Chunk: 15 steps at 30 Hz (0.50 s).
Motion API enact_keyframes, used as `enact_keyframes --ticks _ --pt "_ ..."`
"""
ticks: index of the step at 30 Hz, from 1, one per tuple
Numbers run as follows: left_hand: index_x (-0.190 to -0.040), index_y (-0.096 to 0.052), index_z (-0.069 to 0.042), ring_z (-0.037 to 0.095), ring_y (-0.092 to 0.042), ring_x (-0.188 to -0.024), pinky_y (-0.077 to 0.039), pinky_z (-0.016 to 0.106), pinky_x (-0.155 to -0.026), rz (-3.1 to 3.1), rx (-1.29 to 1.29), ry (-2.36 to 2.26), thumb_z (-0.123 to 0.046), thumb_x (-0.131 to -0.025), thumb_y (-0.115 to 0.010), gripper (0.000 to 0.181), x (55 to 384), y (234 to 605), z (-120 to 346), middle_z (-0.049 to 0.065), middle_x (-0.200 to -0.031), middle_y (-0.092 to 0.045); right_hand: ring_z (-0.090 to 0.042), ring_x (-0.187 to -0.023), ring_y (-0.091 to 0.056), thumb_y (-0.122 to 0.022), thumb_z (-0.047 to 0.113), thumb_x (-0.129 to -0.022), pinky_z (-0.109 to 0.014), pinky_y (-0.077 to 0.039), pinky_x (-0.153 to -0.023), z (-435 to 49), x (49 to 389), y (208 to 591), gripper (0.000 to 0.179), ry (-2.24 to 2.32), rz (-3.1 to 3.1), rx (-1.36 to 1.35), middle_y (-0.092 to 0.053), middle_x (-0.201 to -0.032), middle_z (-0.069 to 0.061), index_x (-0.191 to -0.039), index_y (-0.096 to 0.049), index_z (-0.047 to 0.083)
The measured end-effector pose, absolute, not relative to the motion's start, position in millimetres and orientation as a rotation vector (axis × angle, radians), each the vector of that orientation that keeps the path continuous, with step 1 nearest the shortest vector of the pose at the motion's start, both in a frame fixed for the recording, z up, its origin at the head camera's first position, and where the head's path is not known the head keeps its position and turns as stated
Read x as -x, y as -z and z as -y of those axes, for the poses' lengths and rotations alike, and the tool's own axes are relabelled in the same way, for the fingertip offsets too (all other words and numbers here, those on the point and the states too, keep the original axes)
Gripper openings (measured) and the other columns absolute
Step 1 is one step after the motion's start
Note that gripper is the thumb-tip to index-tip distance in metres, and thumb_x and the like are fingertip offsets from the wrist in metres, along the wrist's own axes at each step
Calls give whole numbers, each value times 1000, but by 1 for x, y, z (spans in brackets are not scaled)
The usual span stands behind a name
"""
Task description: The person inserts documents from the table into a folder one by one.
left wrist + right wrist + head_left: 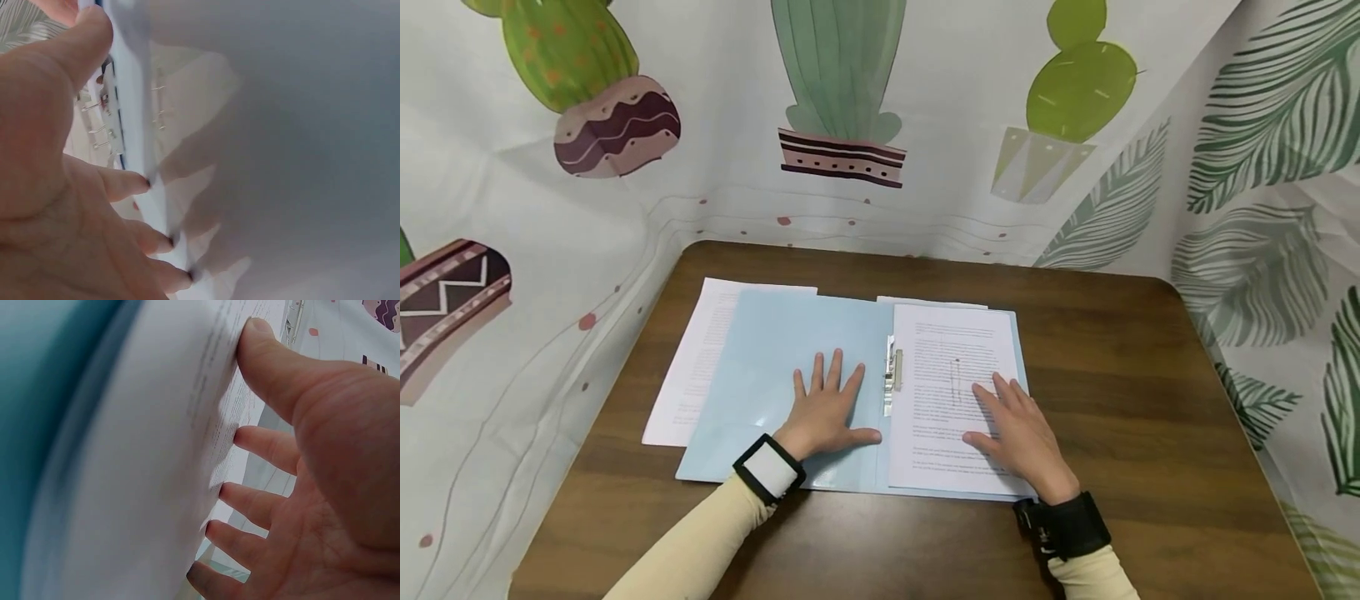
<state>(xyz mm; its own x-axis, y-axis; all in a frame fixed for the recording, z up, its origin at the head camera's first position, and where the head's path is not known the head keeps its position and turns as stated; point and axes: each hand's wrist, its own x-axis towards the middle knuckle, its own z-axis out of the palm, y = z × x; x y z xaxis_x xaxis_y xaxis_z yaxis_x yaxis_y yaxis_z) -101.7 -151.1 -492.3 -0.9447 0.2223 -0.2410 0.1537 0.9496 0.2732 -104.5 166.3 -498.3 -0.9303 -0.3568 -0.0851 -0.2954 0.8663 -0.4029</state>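
Observation:
A light blue folder lies opened flat on the table, a metal clip along its spine. Printed sheets rest on its right half. With fingers spread, my left hand presses on the bare inside of the left cover. My right hand touches the printed sheets near their right edge, fingers apart and fairly straight. In the left wrist view the fingertips meet the glossy cover, with the clip beyond them. The right wrist view shows the fingertips and thumb on the printed page.
More printed paper sticks out from under the folder's left side, and another sheet's edge shows behind its top. The brown wooden table has rounded back corners. Cloth with cactus and leaf prints hangs behind it.

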Motion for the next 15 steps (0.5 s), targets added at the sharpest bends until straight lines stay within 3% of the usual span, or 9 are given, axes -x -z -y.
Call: enact_keyframes --ticks 7,15 --pt "-158 -38 -6 57 -8 -150 -9 74 -115 -2859 -280 -414 -61 -85 -75 99 103 482 156 30 -166 -18 -53 -148 -26 -85 35 -84 -71 -24 -113 -166 103 499 78 578 -2893 502 -34 -160 -29 -149 -53 6" --pt "-162 -27 -6 55 -8 -151 -7 68 -119 -2969 -213 -536 -47 -100 -63 82 112 466 185 28 -167 -15 -53 -148 -27 -86 36 -84 -71 -25 -113 -167 105 501 78 597 -2915 514 -35 -160 -28 -149 -54 7"
